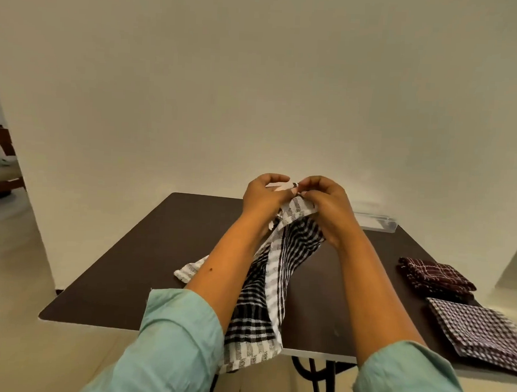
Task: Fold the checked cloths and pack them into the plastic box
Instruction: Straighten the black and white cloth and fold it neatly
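Right now both hands are raised close together over the table: the left hand (pixel 263 196) and the right hand (pixel 325 205) each have fingers curled in, pinching the top edge of the black-and-white checked cloth (pixel 264 289), almost touching one another. Below them the cloth hangs bunched and twisted between the forearms. One pale corner lies on the dark table (pixel 121 266) to the left, and the lower end droops past the table's near edge. To do this step well, the hands probably need to work apart along that edge until each holds a true corner, then give a light shake so the twist drops out before any fold is laid. Folding it while bunched would likely give a lumpy packet. Further out on the right, two folded cloths lie on the table, a dark maroon cloth (pixel 435 277) and, nearer the person, a finer checked cloth (pixel 481 330). The clear plastic box (pixel 375 221) stands at the far right of the table, well apart from the hands, and its contents cannot be made out.
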`<action>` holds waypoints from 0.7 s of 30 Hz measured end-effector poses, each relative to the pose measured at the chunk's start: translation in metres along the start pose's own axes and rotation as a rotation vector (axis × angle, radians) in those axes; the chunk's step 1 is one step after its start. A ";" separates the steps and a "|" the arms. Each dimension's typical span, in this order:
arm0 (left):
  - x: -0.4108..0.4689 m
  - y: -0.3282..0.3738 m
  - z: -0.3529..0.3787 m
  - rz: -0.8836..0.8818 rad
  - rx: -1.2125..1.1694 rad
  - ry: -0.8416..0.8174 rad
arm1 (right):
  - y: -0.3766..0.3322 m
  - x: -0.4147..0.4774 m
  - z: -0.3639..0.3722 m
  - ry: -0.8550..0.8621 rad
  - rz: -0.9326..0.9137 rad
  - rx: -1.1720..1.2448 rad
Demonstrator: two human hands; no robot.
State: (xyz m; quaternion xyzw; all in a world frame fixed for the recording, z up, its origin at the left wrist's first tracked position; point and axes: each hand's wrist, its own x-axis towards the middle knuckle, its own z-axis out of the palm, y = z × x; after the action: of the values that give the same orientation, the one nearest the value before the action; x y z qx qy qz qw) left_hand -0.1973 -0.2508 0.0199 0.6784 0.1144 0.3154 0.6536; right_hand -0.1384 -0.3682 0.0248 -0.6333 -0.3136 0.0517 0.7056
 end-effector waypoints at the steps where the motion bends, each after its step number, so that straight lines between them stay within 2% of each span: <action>1: 0.000 -0.001 -0.002 0.002 -0.023 -0.022 | -0.001 -0.001 -0.002 -0.057 0.030 0.066; 4: 0.000 -0.003 -0.006 0.013 -0.020 -0.026 | -0.001 -0.007 -0.008 -0.218 0.061 0.212; 6: -0.002 -0.001 -0.006 0.005 -0.008 -0.033 | 0.004 -0.008 -0.011 -0.279 0.032 0.196; 8: -0.004 -0.001 -0.005 -0.009 0.016 -0.073 | 0.009 -0.006 -0.010 -0.233 -0.021 0.027; 10: -0.006 -0.002 -0.003 0.002 0.072 -0.111 | 0.010 -0.003 -0.007 -0.080 -0.102 -0.192; 13: -0.008 -0.004 0.002 0.040 0.137 -0.165 | 0.010 -0.001 -0.004 0.042 -0.184 -0.302; 18: -0.011 -0.002 0.004 0.046 0.194 -0.225 | 0.014 0.001 -0.006 -0.001 -0.272 -0.492; 21: -0.015 0.004 0.004 0.032 0.155 -0.263 | 0.016 0.002 -0.010 -0.116 -0.263 -0.550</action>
State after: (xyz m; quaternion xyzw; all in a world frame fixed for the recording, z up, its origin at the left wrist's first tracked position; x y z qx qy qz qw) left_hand -0.2080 -0.2631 0.0202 0.7639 0.0411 0.2243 0.6038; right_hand -0.1266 -0.3732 0.0103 -0.7503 -0.4351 -0.0907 0.4894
